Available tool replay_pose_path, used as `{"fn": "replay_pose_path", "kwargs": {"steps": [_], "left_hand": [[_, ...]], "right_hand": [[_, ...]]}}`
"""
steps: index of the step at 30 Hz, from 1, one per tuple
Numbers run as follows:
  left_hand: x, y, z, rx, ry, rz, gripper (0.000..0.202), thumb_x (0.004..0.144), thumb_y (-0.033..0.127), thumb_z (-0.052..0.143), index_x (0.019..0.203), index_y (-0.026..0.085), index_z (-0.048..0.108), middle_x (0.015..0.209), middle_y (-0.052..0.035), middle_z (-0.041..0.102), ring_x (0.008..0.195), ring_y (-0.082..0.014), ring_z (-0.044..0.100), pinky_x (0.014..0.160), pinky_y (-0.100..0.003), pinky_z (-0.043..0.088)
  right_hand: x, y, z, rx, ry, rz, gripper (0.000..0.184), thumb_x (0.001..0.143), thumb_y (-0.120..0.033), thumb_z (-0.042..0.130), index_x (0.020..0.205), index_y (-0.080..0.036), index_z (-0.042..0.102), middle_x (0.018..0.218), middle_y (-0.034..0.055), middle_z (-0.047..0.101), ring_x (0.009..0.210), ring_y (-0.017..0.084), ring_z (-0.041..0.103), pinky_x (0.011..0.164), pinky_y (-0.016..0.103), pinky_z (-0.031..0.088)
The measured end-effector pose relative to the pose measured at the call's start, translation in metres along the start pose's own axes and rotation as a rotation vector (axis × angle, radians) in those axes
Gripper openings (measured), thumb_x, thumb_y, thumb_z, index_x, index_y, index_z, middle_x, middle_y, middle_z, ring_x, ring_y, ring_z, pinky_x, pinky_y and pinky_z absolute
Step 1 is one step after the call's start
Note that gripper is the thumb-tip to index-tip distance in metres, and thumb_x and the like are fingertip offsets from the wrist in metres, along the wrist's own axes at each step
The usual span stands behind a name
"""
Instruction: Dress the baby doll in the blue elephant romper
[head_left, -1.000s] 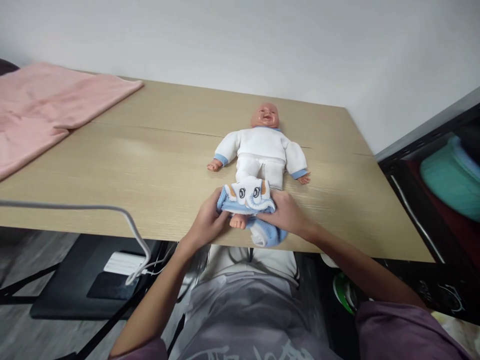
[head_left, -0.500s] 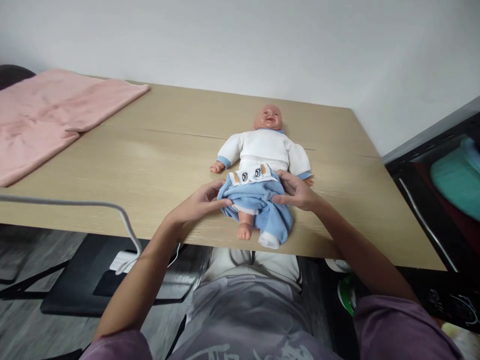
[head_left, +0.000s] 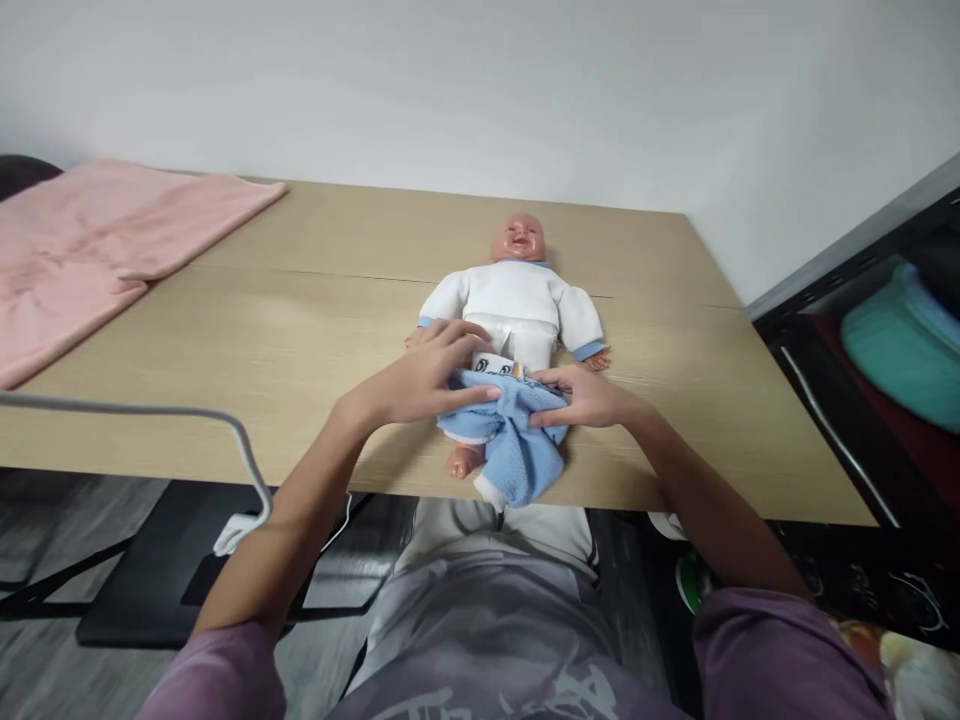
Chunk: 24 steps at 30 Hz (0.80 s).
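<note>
A baby doll (head_left: 514, 290) in a white top with blue cuffs lies face up on the table, its head toward the wall. Blue fleece pants (head_left: 517, 440) with a white eye-patterned waistband are bunched around its lower legs; one bare foot sticks out of a leg opening, and the other pant leg hangs toward the table's front edge. My left hand (head_left: 431, 375) grips the left side of the pants, fingers over the waistband and thumb in front. My right hand (head_left: 585, 395) pinches the waistband's right side. White cloth shows on the doll's thighs.
A pink blanket (head_left: 127, 230) lies on the left of the wooden table (head_left: 300, 330). A grey cable (head_left: 150, 402) crosses the front left. At the right stands a dark rack holding a teal basin (head_left: 904, 350). A black chair (head_left: 142, 570) is below the table.
The pants' waistband has moved down from the doll's belly toward its feet, uncovering the white cloth on the thighs. My left hand has shifted over the waistband.
</note>
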<state>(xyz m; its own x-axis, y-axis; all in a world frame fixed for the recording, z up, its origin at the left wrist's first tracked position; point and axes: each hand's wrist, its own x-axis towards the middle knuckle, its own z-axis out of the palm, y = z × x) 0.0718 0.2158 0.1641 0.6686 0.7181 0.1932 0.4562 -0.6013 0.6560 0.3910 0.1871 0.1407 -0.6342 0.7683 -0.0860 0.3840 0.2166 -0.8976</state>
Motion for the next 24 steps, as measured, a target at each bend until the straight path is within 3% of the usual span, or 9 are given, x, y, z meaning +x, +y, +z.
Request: {"fn": "replay_pose_path", "kwargs": {"steps": [2,5,8,13,15,17,19,22,24], "left_hand": [[0.025,0.008,-0.005,0.0,-0.14,0.044,0.049,0.093,0.068,0.086,0.12,0.027,0.084,0.14,-0.0111,0.078,0.14,-0.039,0.062,0.127,-0.052,0.047],[0.066,0.013,-0.015,-0.116,-0.493,0.032,0.048,0.081,0.064,0.096,0.106,0.026,0.085,0.106,-0.006,0.083,0.103,-0.0316,0.075,0.096,-0.039,0.062],[0.098,0.014,-0.018,-0.325,-0.734,0.035,0.04,0.078,0.053,0.099,0.105,0.027,0.086,0.099,-0.0027,0.085,0.092,-0.0286,0.08,0.082,-0.035,0.065],[0.115,0.009,-0.007,-0.6,-0.701,0.042,0.049,0.066,0.05,0.11,0.1,0.023,0.088,0.09,-0.0072,0.086,0.078,-0.0294,0.081,0.071,-0.037,0.068],[0.114,0.002,-0.001,-0.63,-0.751,0.031,0.049,0.069,0.054,0.109,0.101,0.023,0.089,0.092,-0.0079,0.086,0.078,-0.0296,0.081,0.068,-0.036,0.068],[0.112,-0.006,0.003,-0.628,-0.844,0.035,0.044,0.072,0.055,0.107,0.094,0.023,0.087,0.089,-0.0064,0.085,0.077,-0.0285,0.08,0.065,-0.034,0.067],[0.11,-0.016,0.006,-0.643,-0.926,0.057,0.045,0.071,0.056,0.107,0.087,0.022,0.084,0.081,-0.0037,0.081,0.072,-0.0257,0.076,0.063,-0.032,0.065],[0.107,-0.03,0.012,-0.698,-0.928,0.093,0.052,0.068,0.055,0.109,0.092,0.019,0.081,0.083,-0.0024,0.081,0.076,-0.0233,0.076,0.07,-0.03,0.067],[0.106,-0.037,0.016,-0.725,-0.877,0.106,0.053,0.073,0.056,0.107,0.099,0.019,0.081,0.09,-0.0029,0.083,0.082,-0.0223,0.077,0.076,-0.028,0.067]], "right_hand": [[0.001,0.001,0.005,0.066,0.045,-0.032,0.053,0.084,-0.064,0.097,0.109,-0.021,0.081,0.102,0.0025,0.081,0.096,0.025,0.075,0.091,0.036,0.063],[0.004,0.008,0.011,0.203,0.142,-0.066,0.061,0.086,-0.07,0.093,0.12,-0.021,0.078,0.11,0.0038,0.08,0.102,0.025,0.076,0.095,0.037,0.065],[0.006,0.019,0.016,0.267,0.207,-0.026,0.067,0.088,-0.074,0.091,0.131,-0.024,0.078,0.125,0.0064,0.083,0.119,0.029,0.078,0.107,0.043,0.065],[-0.002,0.027,0.013,0.257,0.016,0.061,0.069,0.086,-0.065,0.098,0.141,-0.028,0.08,0.139,0.0065,0.083,0.126,0.032,0.079,0.108,0.045,0.068],[-0.007,0.026,0.011,0.253,-0.042,0.043,0.069,0.079,-0.06,0.105,0.134,-0.025,0.082,0.13,0.0059,0.084,0.115,0.028,0.08,0.1,0.04,0.069],[-0.01,0.025,0.011,0.308,-0.01,0.031,0.053,0.08,-0.059,0.104,0.111,-0.021,0.083,0.102,0.0027,0.081,0.088,0.021,0.075,0.078,0.03,0.065],[-0.011,0.027,0.013,0.411,0.101,0.002,0.05,0.086,-0.064,0.099,0.09,-0.019,0.077,0.078,-0.0019,0.068,0.067,0.013,0.061,0.062,0.024,0.053],[-0.013,0.033,0.014,0.556,0.265,-0.043,0.057,0.087,-0.073,0.094,0.089,-0.019,0.075,0.076,-0.0024,0.062,0.064,0.012,0.054,0.058,0.023,0.049],[-0.015,0.035,0.011,0.582,0.263,-0.013,0.056,0.09,-0.074,0.091,0.095,-0.02,0.077,0.081,-0.0003,0.066,0.067,0.013,0.058,0.059,0.023,0.051]]}}
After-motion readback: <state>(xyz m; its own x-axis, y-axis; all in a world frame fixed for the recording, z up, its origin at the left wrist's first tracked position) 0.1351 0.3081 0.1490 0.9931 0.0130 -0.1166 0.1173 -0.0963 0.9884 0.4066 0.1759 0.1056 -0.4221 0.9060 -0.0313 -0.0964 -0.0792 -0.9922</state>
